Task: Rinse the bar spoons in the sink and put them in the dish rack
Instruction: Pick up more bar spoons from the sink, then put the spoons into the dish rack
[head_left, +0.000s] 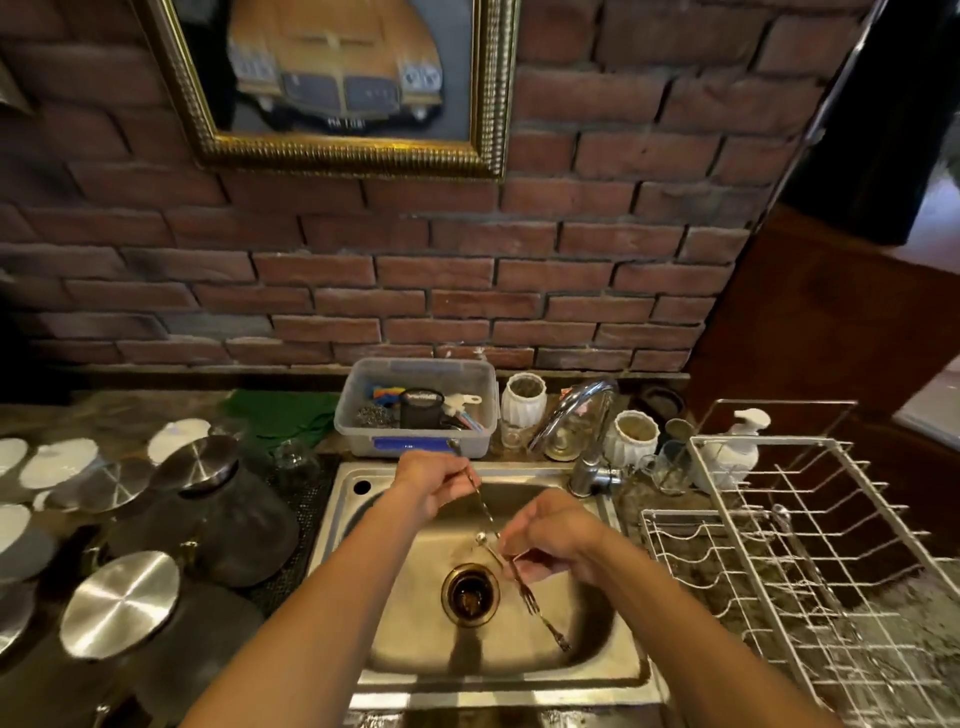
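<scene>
Over the steel sink, my left hand pinches the upper end of a long twisted bar spoon that slants down to the right. My right hand holds the lower part of it near a small round bowl end. A forked end hangs below my right hand, and another thin utensil lies on the sink floor beside the drain. Whether I hold one spoon or two is unclear. The white wire dish rack stands to the right with nothing in it.
A curved chrome tap stands at the sink's back right, with no water visible. A clear plastic tub of small tools sits behind the sink. Dark jars with steel lids and white plates fill the left counter. White ribbed cups and a soap pump stand near the rack.
</scene>
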